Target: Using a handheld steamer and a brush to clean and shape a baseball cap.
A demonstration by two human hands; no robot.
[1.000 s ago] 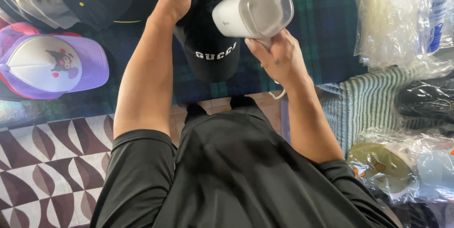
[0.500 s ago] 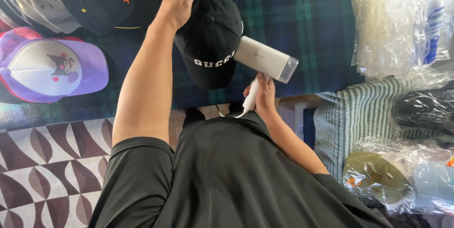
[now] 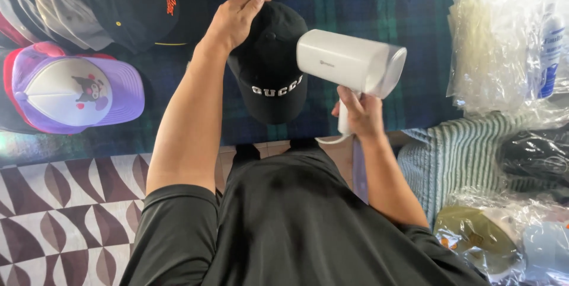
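Observation:
A black cap (image 3: 269, 66) with white lettering on its front lies on a dark plaid cloth (image 3: 367, 7). My left hand (image 3: 234, 19) rests on the cap's left side and crown, fingers curled over it. My right hand (image 3: 358, 111) grips the handle of a white handheld steamer (image 3: 349, 61). The steamer's body is level, raised above the cloth just right of the cap, its nozzle end close to the cap's crown. A white cord loops below my right hand.
A purple and white cap with a cartoon face (image 3: 77, 90) and a stack of dark and grey caps (image 3: 89, 1) lie at the left. Plastic-wrapped goods (image 3: 510, 43) and a striped green knit (image 3: 462, 149) fill the right. Patterned maroon flooring (image 3: 59, 215) is lower left.
My right hand first lowered the steamer beside the cap, then lifted it and turned it level against the cap's right side. My left hand stayed on the cap.

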